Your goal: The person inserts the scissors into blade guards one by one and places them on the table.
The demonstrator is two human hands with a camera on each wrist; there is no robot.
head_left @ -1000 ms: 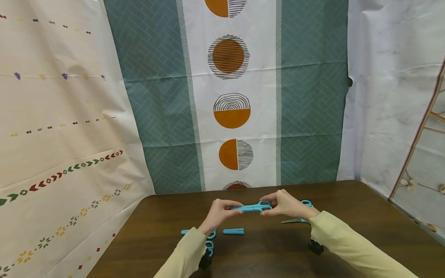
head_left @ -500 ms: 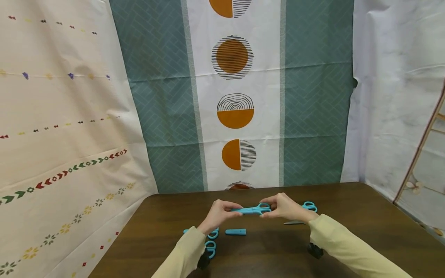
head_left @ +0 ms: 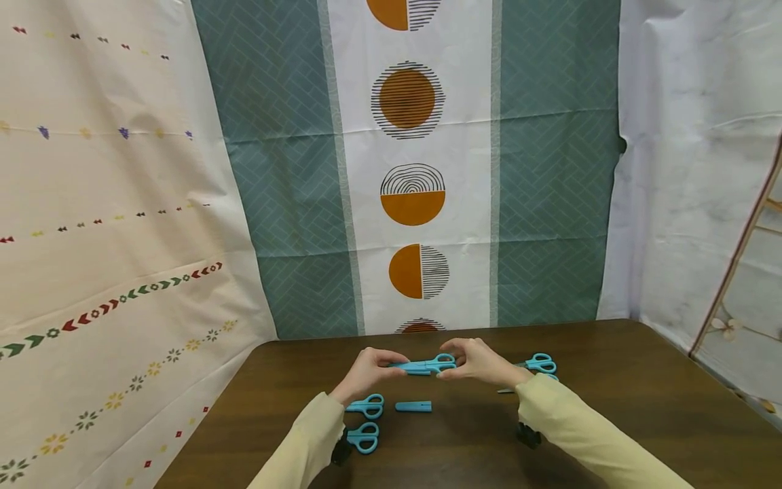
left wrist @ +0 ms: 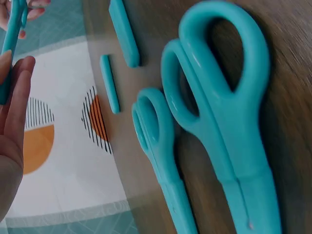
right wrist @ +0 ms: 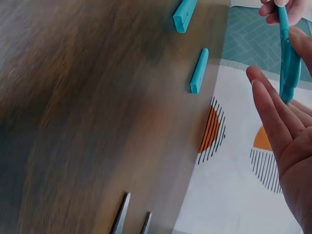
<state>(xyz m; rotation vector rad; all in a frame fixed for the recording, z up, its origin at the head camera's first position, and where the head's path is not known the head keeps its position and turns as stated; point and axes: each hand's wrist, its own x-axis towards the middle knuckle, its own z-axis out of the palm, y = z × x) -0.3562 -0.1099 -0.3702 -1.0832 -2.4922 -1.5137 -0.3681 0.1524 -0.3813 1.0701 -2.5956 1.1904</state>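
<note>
Light-blue scissors [head_left: 427,365] with a blade cover on them are held level above the table between both hands. My left hand [head_left: 373,372] pinches the covered blade end between thumb and fingers. At the handle loops, my right hand [head_left: 482,363] has its thumb on one side and fingertips on the other; in the right wrist view the thumb lies against the handle [right wrist: 290,73] and the fingers are fairly straight. A loose blade cover [head_left: 413,406] lies below on the table, and a second cover [right wrist: 199,70] lies farther back, partly behind the held scissors in the head view.
Two covered pairs, the farther scissors [head_left: 369,406] and the nearer scissors [head_left: 364,438], lie by my left forearm. Uncovered scissors [head_left: 541,363] lie by my right forearm, with another pair partly hidden there. The brown table [head_left: 464,441] ends at a patterned cloth backdrop [head_left: 550,285].
Both hands have shifted a little to the left with the scissors. More of the scissors on the table now shows beside each forearm, and the far cover has come partly into view.
</note>
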